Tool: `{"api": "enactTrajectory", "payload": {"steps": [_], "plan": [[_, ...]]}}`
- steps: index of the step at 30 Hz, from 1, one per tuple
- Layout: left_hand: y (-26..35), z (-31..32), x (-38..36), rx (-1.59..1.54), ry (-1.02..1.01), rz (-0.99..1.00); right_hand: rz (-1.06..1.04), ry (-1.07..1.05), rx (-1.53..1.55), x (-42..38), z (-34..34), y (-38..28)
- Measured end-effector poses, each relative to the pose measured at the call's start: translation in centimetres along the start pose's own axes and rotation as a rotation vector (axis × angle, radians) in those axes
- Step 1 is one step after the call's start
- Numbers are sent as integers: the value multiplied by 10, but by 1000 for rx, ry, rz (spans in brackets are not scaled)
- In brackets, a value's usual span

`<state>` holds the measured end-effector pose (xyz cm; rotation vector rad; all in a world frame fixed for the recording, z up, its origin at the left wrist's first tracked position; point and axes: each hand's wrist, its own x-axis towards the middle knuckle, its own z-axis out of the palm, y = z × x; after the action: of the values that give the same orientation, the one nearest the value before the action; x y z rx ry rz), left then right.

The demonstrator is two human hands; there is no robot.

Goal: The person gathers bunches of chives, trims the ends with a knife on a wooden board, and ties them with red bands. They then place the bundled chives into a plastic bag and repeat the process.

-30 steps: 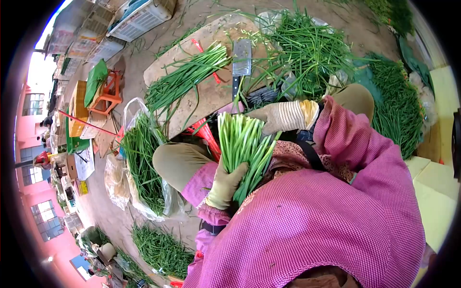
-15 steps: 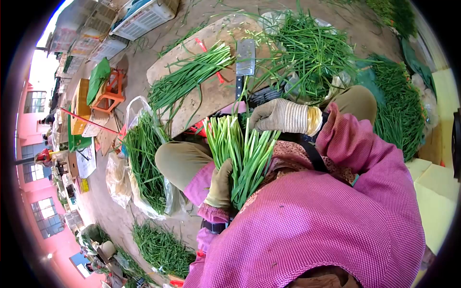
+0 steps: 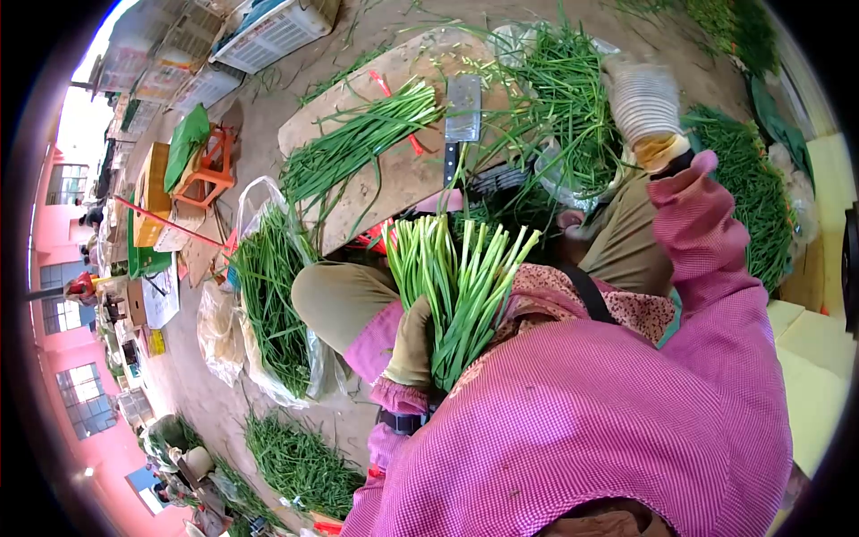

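My left hand (image 3: 412,349), in a tan work glove, is closed around a bunch of garlic chives (image 3: 456,295) held upright over my lap, pale stem ends up and green leaves down. My right hand (image 3: 642,100), in a ribbed striped glove, reaches out at the far edge of a loose pile of garlic chives (image 3: 568,107). Motion smears its fingers, so I cannot tell their grip. Beyond my lap, a cleaver (image 3: 463,116) with a black handle lies on a wooden board (image 3: 394,192), beside another garlic chive bundle (image 3: 358,143) that has a red tie under it.
At the left stands an open plastic bag of chives (image 3: 277,304), near an orange stool (image 3: 208,170). More chives lie in a heap on the right (image 3: 738,197) and on the floor lower left (image 3: 304,465). White crates (image 3: 268,40) stand at the back left.
My right hand has left the held bunch and moved out to the upper right, over to the loose pile. My left hand keeps its hold in nearly the same place.
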<state>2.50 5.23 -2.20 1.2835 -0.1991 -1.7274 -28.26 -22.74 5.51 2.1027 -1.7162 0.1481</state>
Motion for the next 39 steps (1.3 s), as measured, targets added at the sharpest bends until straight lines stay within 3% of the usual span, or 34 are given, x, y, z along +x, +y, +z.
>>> {"api": "enactTrajectory", "payload": {"steps": [2,4,6,8,10,11,13,18,20,21,22,24,30,34,36,38,39], "plan": [[-1,-1,3,9,-6,-6,-60,303,79,-8,5,-7],[-5,-4,8,48,-20,15,-181,-116,778,-29,-31,-52],[-10,-11,13,96,-26,23,-519,-199,977,-57,-30,-103],[-12,-11,13,61,-23,25,-644,-569,881,-72,-57,-138],[-14,-19,13,143,-9,67,-837,-516,638,-77,-66,-161],[-15,-23,14,222,-4,110,-901,-308,677,-88,-42,-174],[-13,-24,15,293,-12,143,-968,-258,615,-93,-33,-184],[-11,-16,14,150,14,83,-994,-136,680,-96,-21,-179],[-7,-9,11,132,38,77,-963,-338,722,-88,-30,-169],[-5,-8,11,93,31,36,-995,-127,799,-88,-25,-166],[-7,-9,11,92,30,36,-996,-127,798,-91,-22,-166],[-12,-12,12,306,35,188,-833,-195,837,-99,-19,-167],[-16,-25,19,263,21,127,-974,-247,730,-100,-23,-175],[-16,-27,18,294,-10,153,-1044,6,682,-90,-31,-165],[-9,-12,9,36,54,87,-839,156,616,-70,-19,-130],[-9,-16,10,-7,39,70,-570,264,573,-46,24,-93],[-7,-14,9,2,25,85,-335,-44,524,-22,6,-67]]}}
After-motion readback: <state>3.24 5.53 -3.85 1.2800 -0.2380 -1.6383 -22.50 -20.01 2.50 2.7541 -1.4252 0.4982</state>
